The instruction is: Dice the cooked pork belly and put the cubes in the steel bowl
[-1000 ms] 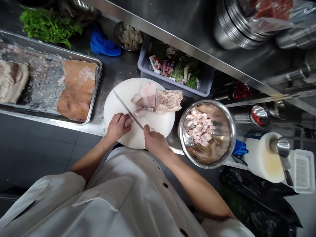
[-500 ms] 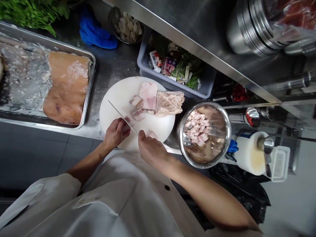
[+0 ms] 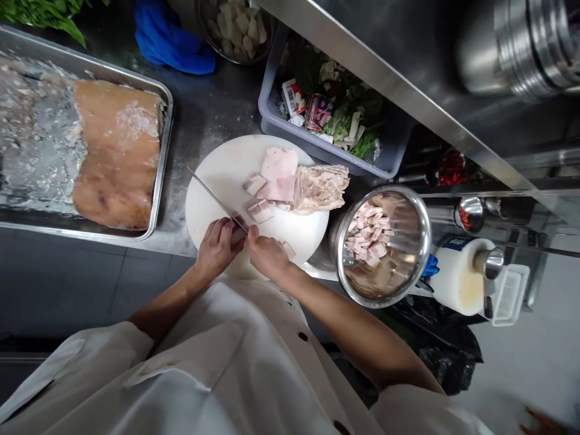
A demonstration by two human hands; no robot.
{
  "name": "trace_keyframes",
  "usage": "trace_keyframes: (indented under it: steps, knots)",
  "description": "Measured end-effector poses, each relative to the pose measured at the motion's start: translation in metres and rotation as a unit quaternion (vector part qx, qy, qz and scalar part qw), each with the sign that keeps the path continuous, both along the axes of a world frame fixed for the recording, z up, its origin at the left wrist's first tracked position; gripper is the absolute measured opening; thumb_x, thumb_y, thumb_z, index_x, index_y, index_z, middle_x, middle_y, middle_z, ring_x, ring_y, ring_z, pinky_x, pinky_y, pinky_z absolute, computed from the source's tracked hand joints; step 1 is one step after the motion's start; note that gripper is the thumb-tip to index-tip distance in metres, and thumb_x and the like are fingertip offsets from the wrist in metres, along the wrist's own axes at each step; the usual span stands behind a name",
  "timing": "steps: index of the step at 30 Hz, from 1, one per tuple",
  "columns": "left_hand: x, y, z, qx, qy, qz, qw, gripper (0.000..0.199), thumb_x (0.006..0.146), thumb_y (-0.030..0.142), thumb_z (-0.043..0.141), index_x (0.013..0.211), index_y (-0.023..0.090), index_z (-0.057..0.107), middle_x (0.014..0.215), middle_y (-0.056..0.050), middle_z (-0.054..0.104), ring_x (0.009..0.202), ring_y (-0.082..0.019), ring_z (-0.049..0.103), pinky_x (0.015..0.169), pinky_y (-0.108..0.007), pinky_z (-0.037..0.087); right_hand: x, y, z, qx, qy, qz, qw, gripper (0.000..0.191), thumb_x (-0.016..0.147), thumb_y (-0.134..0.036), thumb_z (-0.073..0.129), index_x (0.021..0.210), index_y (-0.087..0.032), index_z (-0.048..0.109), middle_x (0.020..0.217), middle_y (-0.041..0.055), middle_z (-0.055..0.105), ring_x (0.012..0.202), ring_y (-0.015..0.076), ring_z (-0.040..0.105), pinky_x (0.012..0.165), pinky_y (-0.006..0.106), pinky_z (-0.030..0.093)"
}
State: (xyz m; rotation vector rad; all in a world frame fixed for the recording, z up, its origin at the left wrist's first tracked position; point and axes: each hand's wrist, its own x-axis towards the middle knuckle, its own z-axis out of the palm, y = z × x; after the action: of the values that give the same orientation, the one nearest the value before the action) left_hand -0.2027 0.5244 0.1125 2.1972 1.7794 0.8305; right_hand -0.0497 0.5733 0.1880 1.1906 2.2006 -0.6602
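Note:
A round white cutting board (image 3: pixel 212 163) lies on the steel counter. My right hand (image 3: pixel 267 254) is closed round the handle of a knife (image 3: pixel 212 194), whose blade points up and to the left over the board. Beside the blade, my left hand (image 3: pixel 217 244) presses a small piece of meat (image 3: pixel 237 232) with its fingers bent together. Further up the board are a larger block of meat (image 3: pixel 321 187), pale slices (image 3: pixel 280 172) and cut chunks (image 3: pixel 260 211). To the right, a steel bowl (image 3: pixel 408 241) holds diced meat (image 3: pixel 369 232).
A metal tray (image 3: pixel 165 145) at left holds a large slab of meat (image 3: pixel 118 157). Behind the board are a blue cloth (image 3: pixel 170 42), a bowl of white pieces (image 3: pixel 238 30) and a grey bin of scraps (image 3: pixel 290 136). A steel shelf edge (image 3: pixel 385 66) overhangs the upper right.
My right hand has moved slightly up and left, closer to my left hand, and the knife has shifted with it. The view has shifted a little.

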Motion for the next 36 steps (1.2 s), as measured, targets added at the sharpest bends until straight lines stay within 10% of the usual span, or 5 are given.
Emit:
trace_keyframes:
  steps: [5,11,16,27,36]
  knots:
    - [-0.003,-0.004,0.001,-0.026,0.009,0.012,1.0,0.04,0.083,0.027,0.069,0.12,0.017,0.057,0.115,-0.015,0.062,0.104,-0.028,0.059,0.089,-0.041,0.052,0.011,0.01,0.029,0.003,0.038,-0.03,0.999,0.041,0.1,-0.014,0.038,0.141,-0.011,0.039,0.097,0.0135,0.075,0.089,0.025,0.074,0.076,0.032,0.056]
    - [-0.009,-0.015,-0.007,-0.006,-0.006,0.051,0.999,0.019,0.091,0.013,0.051,0.104,0.02,0.064,0.102,-0.011,0.064,0.096,-0.024,0.058,0.083,-0.037,0.05,0.05,-0.042,0.085,0.012,-0.028,0.035,0.999,0.035,0.097,-0.009,0.038,0.132,-0.013,0.043,0.089,0.0131,0.074,0.08,0.0243,0.076,0.065,0.028,0.056]
    - [-0.007,-0.014,-0.01,-0.003,-0.008,0.055,0.998,0.021,0.092,0.013,0.05,0.103,0.02,0.066,0.104,-0.011,0.066,0.096,-0.023,0.058,0.084,-0.037,0.049,0.064,-0.063,0.099,-0.002,-0.079,0.059,0.995,0.034,0.097,-0.01,0.04,0.13,-0.011,0.045,0.083,0.0128,0.074,0.076,0.0244,0.076,0.064,0.027,0.058]
    - [-0.006,-0.014,-0.003,-0.004,-0.026,0.047,0.999,0.028,0.093,0.013,0.049,0.116,0.02,0.064,0.106,-0.01,0.067,0.095,-0.022,0.06,0.084,-0.034,0.052,0.02,-0.013,0.087,-0.045,-0.028,0.053,0.997,0.035,0.093,-0.004,0.039,0.127,-0.008,0.045,0.09,0.0178,0.075,0.085,0.0251,0.077,0.07,0.028,0.058]
    - [-0.004,-0.016,-0.008,-0.051,-0.082,0.063,0.993,0.025,0.094,0.015,0.05,0.111,0.023,0.066,0.108,-0.011,0.066,0.1,-0.022,0.06,0.089,-0.038,0.052,-0.005,-0.016,0.003,-0.026,-0.042,0.051,0.997,0.045,0.096,-0.008,0.035,0.141,-0.003,0.036,0.1,0.0209,0.074,0.093,0.0269,0.075,0.077,0.034,0.058]
